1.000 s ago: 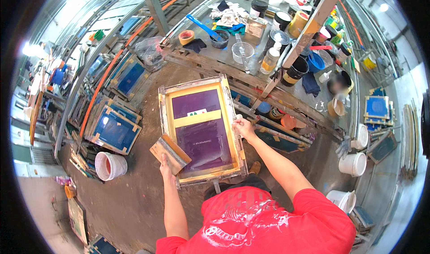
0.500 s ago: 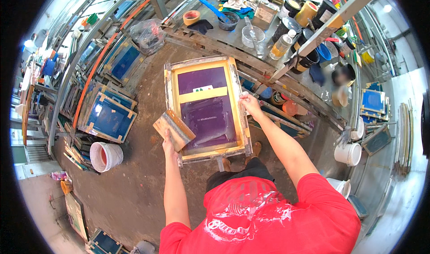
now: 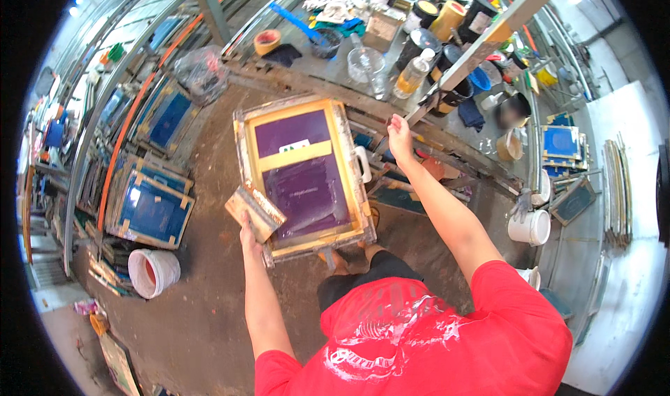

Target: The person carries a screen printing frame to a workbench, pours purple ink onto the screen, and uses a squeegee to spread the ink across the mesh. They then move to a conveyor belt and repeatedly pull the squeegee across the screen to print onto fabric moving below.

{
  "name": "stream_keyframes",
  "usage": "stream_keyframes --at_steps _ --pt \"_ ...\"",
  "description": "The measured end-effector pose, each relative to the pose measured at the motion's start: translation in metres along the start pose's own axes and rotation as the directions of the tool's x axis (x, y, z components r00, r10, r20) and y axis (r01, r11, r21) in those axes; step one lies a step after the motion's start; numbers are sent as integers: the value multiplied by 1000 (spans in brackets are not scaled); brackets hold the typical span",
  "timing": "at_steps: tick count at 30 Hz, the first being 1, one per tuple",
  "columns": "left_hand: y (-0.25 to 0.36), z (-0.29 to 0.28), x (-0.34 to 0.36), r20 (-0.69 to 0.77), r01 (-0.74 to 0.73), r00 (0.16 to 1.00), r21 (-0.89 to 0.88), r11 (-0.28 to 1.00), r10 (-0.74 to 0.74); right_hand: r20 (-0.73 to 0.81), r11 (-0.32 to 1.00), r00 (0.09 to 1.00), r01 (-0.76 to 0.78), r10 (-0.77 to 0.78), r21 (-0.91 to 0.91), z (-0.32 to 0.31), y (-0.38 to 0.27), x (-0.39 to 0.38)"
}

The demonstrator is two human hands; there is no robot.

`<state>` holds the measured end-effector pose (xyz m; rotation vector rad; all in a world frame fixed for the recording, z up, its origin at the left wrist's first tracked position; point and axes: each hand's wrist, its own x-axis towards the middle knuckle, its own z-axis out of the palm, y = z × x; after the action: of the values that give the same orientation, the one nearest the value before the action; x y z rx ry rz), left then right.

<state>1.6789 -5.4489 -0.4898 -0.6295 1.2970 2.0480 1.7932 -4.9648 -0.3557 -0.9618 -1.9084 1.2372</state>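
My left hand [image 3: 249, 237] grips a flat wooden squeegee-like block [image 3: 255, 207] at the lower-left corner of a screen frame [image 3: 354, 207]. The frame holds a purple screen [image 3: 303, 197] with a yellow border, a yellow band across it and a small white-and-green patch. A white handle [image 3: 361, 163] sticks out from its right side. My right hand [image 3: 400, 139] is raised just beyond that handle, off the frame, with fingers curled; what they hold, if anything, I cannot make out. It is near the lower rail of the workbench.
A steel table [image 3: 342, 75] crowded with tubs, bottles, rags and tape spans the back, with an upright post [image 3: 502, 36] at its right. Stacked blue screens [image 3: 153, 207] and a white bucket [image 3: 143, 274] stand on the left; more buckets [image 3: 529, 227] and screens are on the right.
My right hand has let go of the frame's handle and moved up and right toward the table. The frame, with my left hand and the wooden block, has shifted slightly left in the view.
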Motion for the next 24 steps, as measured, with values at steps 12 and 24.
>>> stream_keyframes --at_steps 12,24 --pt "-9 7 -64 -199 -188 955 173 967 221 -362 981 916 -191 171 -19 44 -63 95" --pt "-34 27 -124 -184 -172 970 -64 983 158 -424 844 796 191 -432 -502 44 13 134"
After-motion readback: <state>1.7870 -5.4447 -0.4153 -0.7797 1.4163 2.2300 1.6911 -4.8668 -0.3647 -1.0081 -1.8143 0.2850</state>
